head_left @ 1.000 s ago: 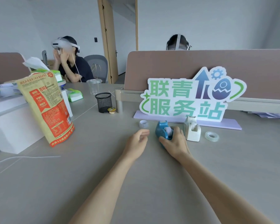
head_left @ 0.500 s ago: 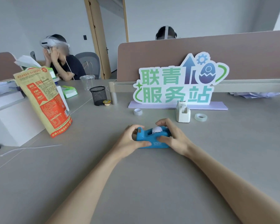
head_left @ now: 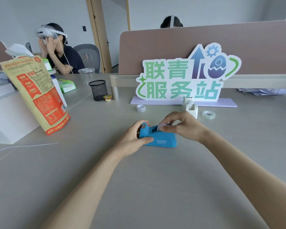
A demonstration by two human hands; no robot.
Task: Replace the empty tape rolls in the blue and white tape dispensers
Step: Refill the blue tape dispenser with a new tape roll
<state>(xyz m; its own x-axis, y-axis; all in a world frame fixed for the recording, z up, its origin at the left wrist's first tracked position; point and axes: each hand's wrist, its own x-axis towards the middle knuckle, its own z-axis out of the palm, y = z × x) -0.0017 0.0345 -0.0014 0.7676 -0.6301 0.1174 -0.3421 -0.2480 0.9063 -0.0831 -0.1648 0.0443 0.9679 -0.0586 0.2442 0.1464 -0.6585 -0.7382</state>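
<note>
Blue dispenser (head_left: 162, 138) sits mid-table, cutter end clamped in left hand (head_left: 135, 139). Right hand (head_left: 183, 124) pinches the pale spent roll (head_left: 162, 127) at the cradle; looks part-lifted, not clear. Early stage by my read: white dispenser (head_left: 190, 107) untouched behind, fresh clear roll (head_left: 208, 114) beside it, another roll (head_left: 141, 108) to the left. Bare table (head_left: 139, 187) nearside; sign (head_left: 180, 80) hems the far side.

Bare forearms, bare hands (head_left: 155, 134), sleeveless.

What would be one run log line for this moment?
left hand: steadies blue dispenser | right hand: pinches roll in its cradle | white dispenser: untouched
</note>
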